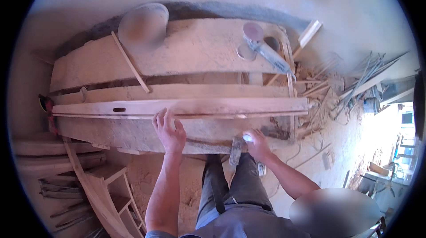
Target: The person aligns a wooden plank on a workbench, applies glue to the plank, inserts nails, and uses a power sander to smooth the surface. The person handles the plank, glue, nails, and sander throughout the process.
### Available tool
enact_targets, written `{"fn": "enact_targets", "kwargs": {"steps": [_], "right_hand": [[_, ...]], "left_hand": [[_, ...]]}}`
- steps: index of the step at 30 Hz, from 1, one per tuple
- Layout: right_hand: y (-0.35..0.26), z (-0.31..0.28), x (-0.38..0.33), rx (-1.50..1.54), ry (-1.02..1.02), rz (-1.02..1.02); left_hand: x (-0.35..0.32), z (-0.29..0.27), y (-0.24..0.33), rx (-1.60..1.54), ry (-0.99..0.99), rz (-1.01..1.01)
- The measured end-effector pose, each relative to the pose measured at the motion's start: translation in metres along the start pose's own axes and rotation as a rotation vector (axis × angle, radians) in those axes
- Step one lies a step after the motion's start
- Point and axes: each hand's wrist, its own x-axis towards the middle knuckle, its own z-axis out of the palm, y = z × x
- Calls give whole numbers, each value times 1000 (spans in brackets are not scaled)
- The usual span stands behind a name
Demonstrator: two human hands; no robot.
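Note:
A long pale timber with a dark slot cut near its left end [195,106] lies across the dusty workbench [195,67]. My left hand [170,133] is at its near edge, fingers spread and curved, the fingertips touching or just over the edge. It holds nothing. Close to the bench's front edge, my right hand [257,145] is closed round the short handle of what looks like a hammer with a worn, blocky grey head [236,150]. The handle is mostly hidden by the fingers. A small white patch shows by the thumb, too blurred to name.
An angle grinder [268,54] lies at the bench's far right, near a round disc [245,52]. A thin wood strip [131,62] crosses the gap between boards. A round bowl-like thing [162,16] stands behind. Wooden shelving [116,193] is at lower left; rods and scraps litter the right.

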Motion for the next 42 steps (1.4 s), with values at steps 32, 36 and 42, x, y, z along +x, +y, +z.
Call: {"fn": "enact_targets", "kwargs": {"steps": [32,36,42], "right_hand": [[-5,-7,424,16,58,110],[-11,-21,400,-23,128,53],[51,-118,315,-228,507,-322]], "left_hand": [[81,72,-59,520,-241,-130],[88,60,-52,529,-317,-221],[83,67,-60,518,-327,-239]]}}
